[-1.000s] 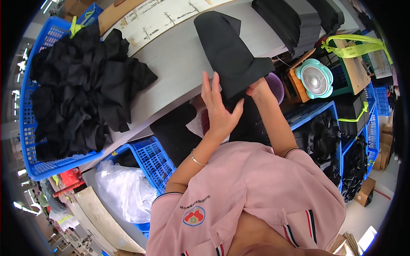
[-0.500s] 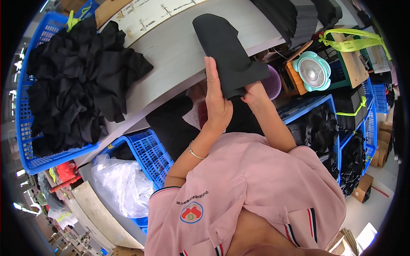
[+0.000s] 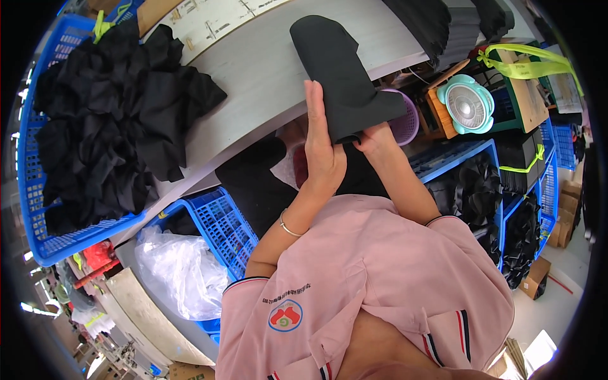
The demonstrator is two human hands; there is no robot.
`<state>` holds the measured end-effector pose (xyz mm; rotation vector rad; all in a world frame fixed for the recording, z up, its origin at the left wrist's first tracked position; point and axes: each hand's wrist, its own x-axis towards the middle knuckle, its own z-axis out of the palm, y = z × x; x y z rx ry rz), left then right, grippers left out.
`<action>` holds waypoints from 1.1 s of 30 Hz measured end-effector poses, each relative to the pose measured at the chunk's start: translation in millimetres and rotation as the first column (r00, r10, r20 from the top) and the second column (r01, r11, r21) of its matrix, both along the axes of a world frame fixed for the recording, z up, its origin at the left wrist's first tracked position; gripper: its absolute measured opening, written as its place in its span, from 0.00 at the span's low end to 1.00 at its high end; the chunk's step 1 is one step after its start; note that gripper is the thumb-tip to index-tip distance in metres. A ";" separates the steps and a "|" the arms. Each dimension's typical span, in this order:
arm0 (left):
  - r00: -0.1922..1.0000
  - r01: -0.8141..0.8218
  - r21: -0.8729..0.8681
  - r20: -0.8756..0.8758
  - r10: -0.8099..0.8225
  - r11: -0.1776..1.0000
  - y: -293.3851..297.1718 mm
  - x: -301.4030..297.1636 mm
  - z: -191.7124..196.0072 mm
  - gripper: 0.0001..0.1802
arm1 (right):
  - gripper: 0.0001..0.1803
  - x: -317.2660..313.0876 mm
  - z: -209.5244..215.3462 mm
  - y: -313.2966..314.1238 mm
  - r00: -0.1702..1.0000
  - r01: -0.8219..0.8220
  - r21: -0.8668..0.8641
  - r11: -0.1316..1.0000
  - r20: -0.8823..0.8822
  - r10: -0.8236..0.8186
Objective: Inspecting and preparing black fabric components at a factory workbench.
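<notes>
Two hands meet at the near end of one black fabric piece [image 3: 339, 69] — left hand [image 3: 322, 149] flat, fingers straight along its left edge, right hand [image 3: 373, 134] pinching the near corner — its long axis running away across the grey table [image 3: 253, 76].

**Matt cloth on a smooth desk**

The black piece [image 3: 342, 76] under your left hand [image 3: 323, 149] is matt cloth, soft and without sheen, and your right hand [image 3: 373, 136] pinches the same dull fabric at its lower edge. Your desk [image 3: 253, 69] looks smooth, pale grey and matt. The heap of black cloth [image 3: 107, 120] beside you is crumpled and matt too, lying in a blue plastic crate [image 3: 57, 244] with a lattice wall. Below it, the clear plastic bag [image 3: 174, 269] is glossy and wrinkled
</notes>
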<state>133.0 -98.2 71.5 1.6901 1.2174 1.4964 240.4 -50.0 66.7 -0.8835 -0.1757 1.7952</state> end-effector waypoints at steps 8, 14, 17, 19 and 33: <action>0.970 0.216 -0.088 0.130 -0.204 0.972 2.5 -24.5 -3.2 0.48 | 0.24 -3.7 -15.4 12.5 0.999 0.035 0.291 0.956 -0.034 -0.026; 0.930 -0.058 -0.441 0.302 0.208 0.896 10.3 -31.1 -29.3 0.30 | 0.28 -20.2 -53.3 24.6 0.744 -0.220 0.343 0.913 0.664 -0.070; 0.907 -0.182 -0.374 0.293 0.303 0.909 11.0 -32.1 -44.1 0.25 | 0.26 2.8 -51.8 32.2 0.939 -0.342 0.403 0.849 0.174 0.296; 0.857 -0.136 -0.441 0.397 0.328 0.887 10.1 -31.0 -53.9 0.24 | 0.24 14.7 -41.1 39.7 0.897 -0.435 0.343 0.833 0.245 0.368; 0.452 0.347 -0.609 0.775 0.441 0.714 16.4 0.9 -94.0 0.13 | 0.22 -32.5 -7.6 38.0 0.096 -0.848 0.156 0.507 0.985 -0.142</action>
